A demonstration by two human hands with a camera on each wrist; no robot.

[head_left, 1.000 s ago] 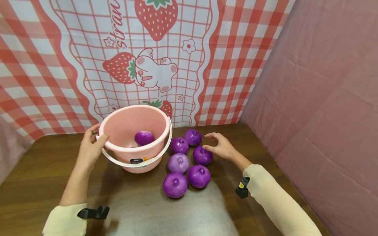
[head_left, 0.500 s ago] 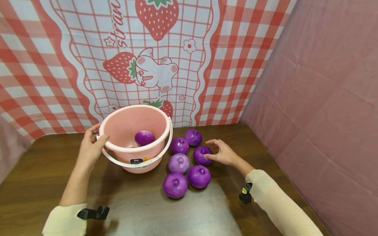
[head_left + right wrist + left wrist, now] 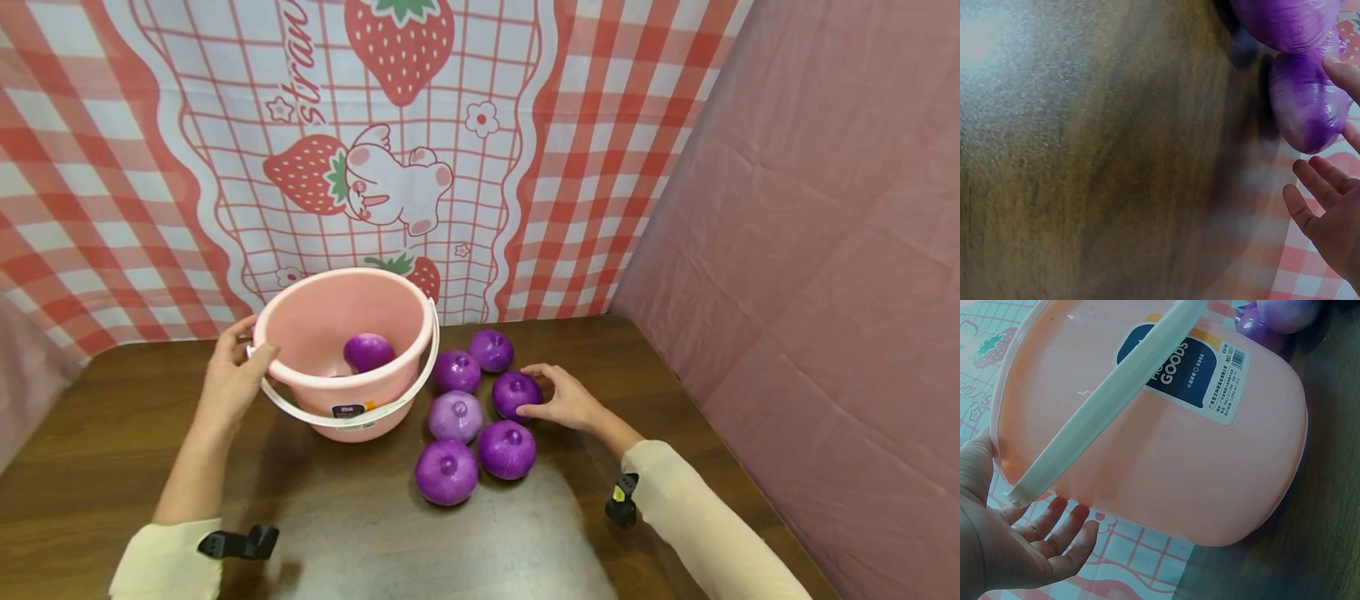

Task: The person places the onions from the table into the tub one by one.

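Note:
My left hand (image 3: 231,377) holds the pink bucket (image 3: 352,385) at its left rim, thumb over the edge and fingers behind. In the left wrist view, several fingertips rest against the bucket (image 3: 1166,462) below the white handle (image 3: 1104,403). One purple onion (image 3: 369,353) lies inside the bucket. At the right of a group of purple onions, my right hand (image 3: 566,400) has thumb and fingers around a dark purple onion (image 3: 513,393) on the table. The right wrist view shows this onion (image 3: 1307,103) between thumb and index finger, the other fingers spread beside it.
Around the gripped onion sit several more onions, including a paler one (image 3: 456,417) and a large front one (image 3: 447,472). All stand on a brown wooden table (image 3: 360,533). A strawberry-print cloth (image 3: 480,192) hangs behind, a pink cloth (image 3: 810,275) at the right.
My right hand has come slightly down and closed its thumb and fingers around the dark purple onion. The left hand and the bucket have stayed in place.

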